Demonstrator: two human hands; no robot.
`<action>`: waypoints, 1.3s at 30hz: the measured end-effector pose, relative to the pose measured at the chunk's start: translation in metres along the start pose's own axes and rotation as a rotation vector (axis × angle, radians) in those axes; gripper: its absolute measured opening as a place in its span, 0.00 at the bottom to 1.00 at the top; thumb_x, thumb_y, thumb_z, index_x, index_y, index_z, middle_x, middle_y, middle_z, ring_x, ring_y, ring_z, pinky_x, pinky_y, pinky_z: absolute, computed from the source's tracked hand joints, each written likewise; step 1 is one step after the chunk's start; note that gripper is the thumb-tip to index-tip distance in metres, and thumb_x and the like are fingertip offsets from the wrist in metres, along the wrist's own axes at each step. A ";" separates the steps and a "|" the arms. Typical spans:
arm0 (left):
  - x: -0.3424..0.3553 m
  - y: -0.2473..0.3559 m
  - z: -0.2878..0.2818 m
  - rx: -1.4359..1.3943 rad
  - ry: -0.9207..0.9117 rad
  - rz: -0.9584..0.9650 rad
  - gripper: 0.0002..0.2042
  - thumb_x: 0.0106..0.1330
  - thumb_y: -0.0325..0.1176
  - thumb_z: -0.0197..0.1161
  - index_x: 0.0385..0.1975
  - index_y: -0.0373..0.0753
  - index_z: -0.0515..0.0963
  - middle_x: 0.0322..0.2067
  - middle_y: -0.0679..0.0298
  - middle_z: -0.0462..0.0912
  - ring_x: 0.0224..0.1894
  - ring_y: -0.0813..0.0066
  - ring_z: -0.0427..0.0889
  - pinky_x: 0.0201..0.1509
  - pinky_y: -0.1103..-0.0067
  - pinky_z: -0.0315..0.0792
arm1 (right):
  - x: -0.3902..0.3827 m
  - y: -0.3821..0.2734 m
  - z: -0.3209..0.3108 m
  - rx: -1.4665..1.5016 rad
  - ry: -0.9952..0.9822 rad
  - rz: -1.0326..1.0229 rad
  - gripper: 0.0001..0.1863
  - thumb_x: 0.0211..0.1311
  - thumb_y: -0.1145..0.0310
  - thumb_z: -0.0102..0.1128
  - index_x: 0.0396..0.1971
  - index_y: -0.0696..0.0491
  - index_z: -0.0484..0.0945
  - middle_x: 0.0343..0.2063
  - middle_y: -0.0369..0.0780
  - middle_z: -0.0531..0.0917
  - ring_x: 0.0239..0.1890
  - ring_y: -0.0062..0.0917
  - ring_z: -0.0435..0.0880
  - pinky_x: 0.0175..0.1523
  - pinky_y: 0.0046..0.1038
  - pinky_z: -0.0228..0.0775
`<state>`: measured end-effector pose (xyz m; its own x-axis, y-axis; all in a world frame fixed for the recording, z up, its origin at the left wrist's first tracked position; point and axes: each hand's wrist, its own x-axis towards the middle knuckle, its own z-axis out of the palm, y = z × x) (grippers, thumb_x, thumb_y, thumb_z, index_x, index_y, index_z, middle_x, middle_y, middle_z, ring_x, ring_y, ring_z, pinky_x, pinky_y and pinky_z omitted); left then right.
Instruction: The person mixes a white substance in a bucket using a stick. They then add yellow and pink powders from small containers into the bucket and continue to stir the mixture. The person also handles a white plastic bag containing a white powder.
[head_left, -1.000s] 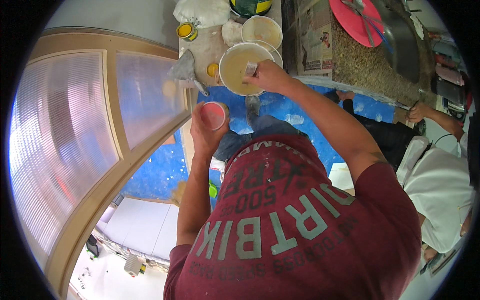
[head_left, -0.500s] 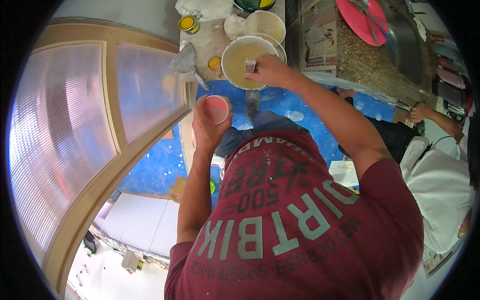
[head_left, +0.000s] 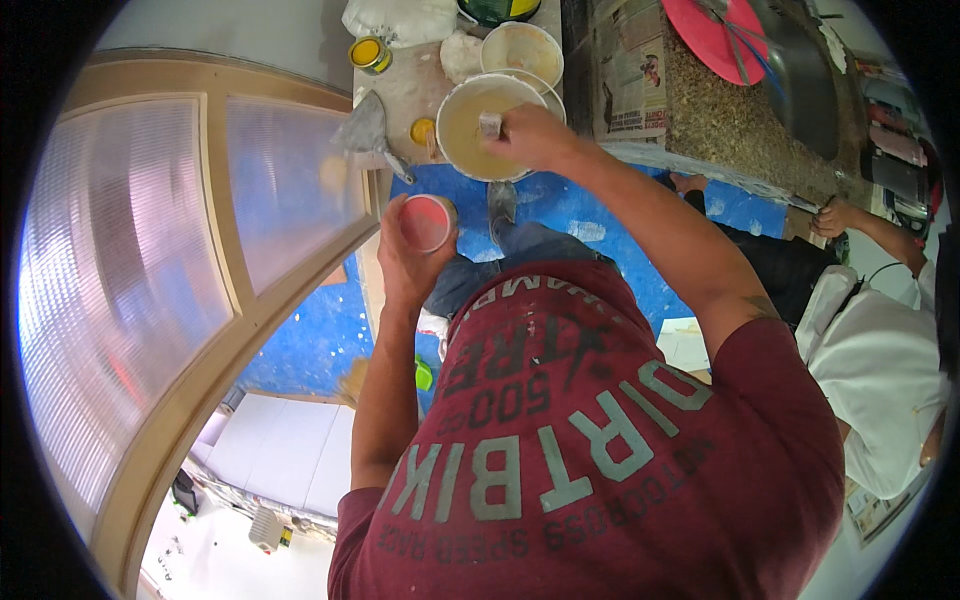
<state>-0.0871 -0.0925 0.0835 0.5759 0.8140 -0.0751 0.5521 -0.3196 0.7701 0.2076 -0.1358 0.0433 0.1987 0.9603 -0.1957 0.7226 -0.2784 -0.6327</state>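
My left hand grips a round container with pink inside, held low at the centre-left. Over a white bucket of beige liquid, my right hand is closed on a pale flat-ended tool; its lower part is hidden by the hand or the liquid. Left of the bucket, a broad scraper lies near a small yellow lid. More buckets, a yellow tin and a white bag stand behind.
A frosted-panel wooden frame runs along the left. At upper right a granite counter bears a pink tray with cutlery and newspaper. A co-worker in white is close at my right, above blue floor covering.
My right hand and its tool have shifted slightly upward within the bucket's rim. My left hand still holds the container, with little movement.
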 end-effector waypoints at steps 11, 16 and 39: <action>0.003 -0.001 -0.007 -0.042 -0.025 0.006 0.43 0.47 0.36 0.84 0.64 0.37 0.69 0.54 0.48 0.80 0.56 0.49 0.82 0.60 0.63 0.77 | 0.010 0.005 0.010 -0.164 0.237 0.127 0.28 0.63 0.44 0.66 0.31 0.59 0.87 0.29 0.53 0.87 0.32 0.51 0.86 0.41 0.46 0.79; -0.003 -0.003 -0.008 -0.019 -0.006 0.017 0.43 0.47 0.36 0.84 0.65 0.37 0.68 0.54 0.47 0.80 0.56 0.48 0.82 0.60 0.63 0.77 | -0.005 -0.013 0.003 -0.053 -0.041 0.018 0.27 0.63 0.46 0.67 0.36 0.61 0.87 0.32 0.54 0.87 0.35 0.52 0.87 0.43 0.45 0.80; -0.011 0.002 -0.011 0.012 -0.006 0.008 0.42 0.49 0.37 0.84 0.64 0.37 0.67 0.55 0.47 0.80 0.56 0.48 0.82 0.59 0.61 0.77 | 0.013 0.009 0.017 -0.063 -0.061 0.094 0.21 0.61 0.50 0.69 0.40 0.54 0.88 0.36 0.52 0.87 0.39 0.50 0.86 0.44 0.46 0.78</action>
<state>-0.0987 -0.0970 0.0930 0.5840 0.8085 -0.0723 0.5546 -0.3324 0.7628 0.2055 -0.1261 0.0226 0.2284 0.9267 -0.2986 0.7433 -0.3640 -0.5613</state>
